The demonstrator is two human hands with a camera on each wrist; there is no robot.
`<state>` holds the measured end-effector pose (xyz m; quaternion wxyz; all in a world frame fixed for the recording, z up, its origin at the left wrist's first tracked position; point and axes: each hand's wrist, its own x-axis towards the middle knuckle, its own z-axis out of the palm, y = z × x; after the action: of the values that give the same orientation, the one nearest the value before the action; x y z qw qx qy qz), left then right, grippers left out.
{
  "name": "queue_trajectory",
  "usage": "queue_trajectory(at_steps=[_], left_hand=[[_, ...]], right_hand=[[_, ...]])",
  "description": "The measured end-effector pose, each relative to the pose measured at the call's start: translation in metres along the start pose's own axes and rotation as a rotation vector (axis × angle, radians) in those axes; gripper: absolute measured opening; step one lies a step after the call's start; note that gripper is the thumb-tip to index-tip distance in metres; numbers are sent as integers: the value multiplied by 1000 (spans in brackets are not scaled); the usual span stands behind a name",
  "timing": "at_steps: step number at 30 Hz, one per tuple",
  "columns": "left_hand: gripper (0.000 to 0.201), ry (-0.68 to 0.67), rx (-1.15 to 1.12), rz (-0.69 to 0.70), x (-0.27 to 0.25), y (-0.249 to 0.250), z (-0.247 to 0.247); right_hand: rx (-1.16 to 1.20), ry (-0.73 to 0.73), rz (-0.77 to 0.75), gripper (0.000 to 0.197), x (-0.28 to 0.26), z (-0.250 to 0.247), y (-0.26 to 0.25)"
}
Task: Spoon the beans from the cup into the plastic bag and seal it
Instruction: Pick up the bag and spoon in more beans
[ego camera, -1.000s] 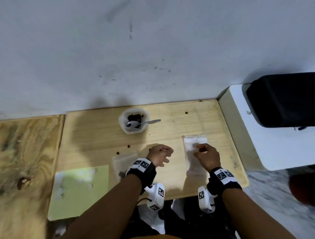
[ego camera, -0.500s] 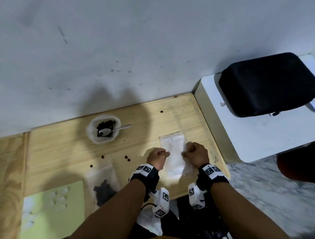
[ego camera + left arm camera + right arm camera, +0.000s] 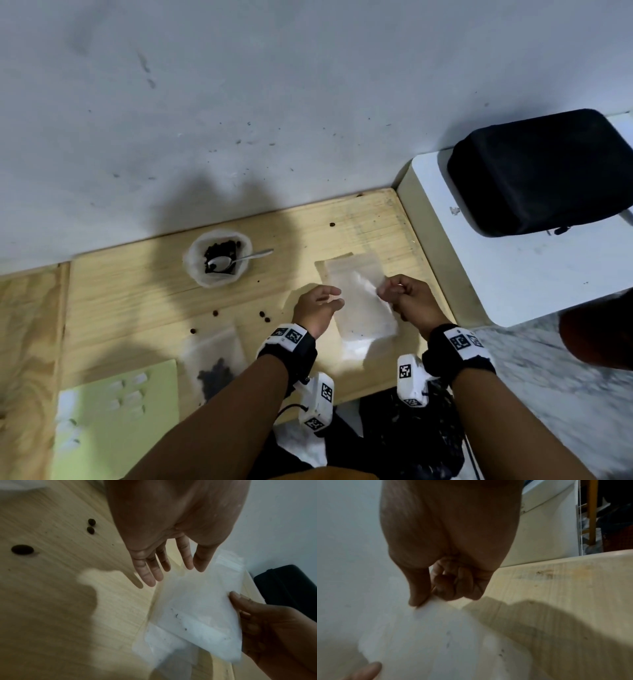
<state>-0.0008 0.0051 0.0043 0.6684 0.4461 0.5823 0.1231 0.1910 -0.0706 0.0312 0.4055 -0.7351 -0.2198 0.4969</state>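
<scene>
A: On the wooden table (image 3: 144,301), near its right edge: empty plastic bag (image 3: 359,301), right hand (image 3: 412,301) pinching its right edge, thumb against curled fingers.
B: Left hand (image 3: 317,306)?
A: Fingers loose, spread, holding nothing, just beside the bag's left edge. Contact, can't tell.
B: Beans?
A: In the cup (image 3: 219,257) near the wall, spoon (image 3: 239,260) resting in it. Loose beans (image 3: 263,316) scattered on the wood. Second bag (image 3: 214,363) holding beans, front left.

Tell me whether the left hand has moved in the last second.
Yes: the left hand shifted rightward, farther from the cup, toward the bag.
</scene>
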Motion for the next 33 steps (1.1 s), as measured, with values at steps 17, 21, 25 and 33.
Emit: queue_trajectory(at_steps=[17,21,25,33], left_hand=[[29,247,292,383,-48,10,-166],[15,533,438,465,-63,-1,-189],[14,635,333,518,-64,-5,-202],[22,418,-85,330,-67,-5,-206]], right_hand=[[-439,-410,4,17,-16,149,-101],[-332,-374,9,18,-27,191,-101],[-242,-447,5,20,-40,222,-95],[-254,-446,-42,19,-45,240,-90]])
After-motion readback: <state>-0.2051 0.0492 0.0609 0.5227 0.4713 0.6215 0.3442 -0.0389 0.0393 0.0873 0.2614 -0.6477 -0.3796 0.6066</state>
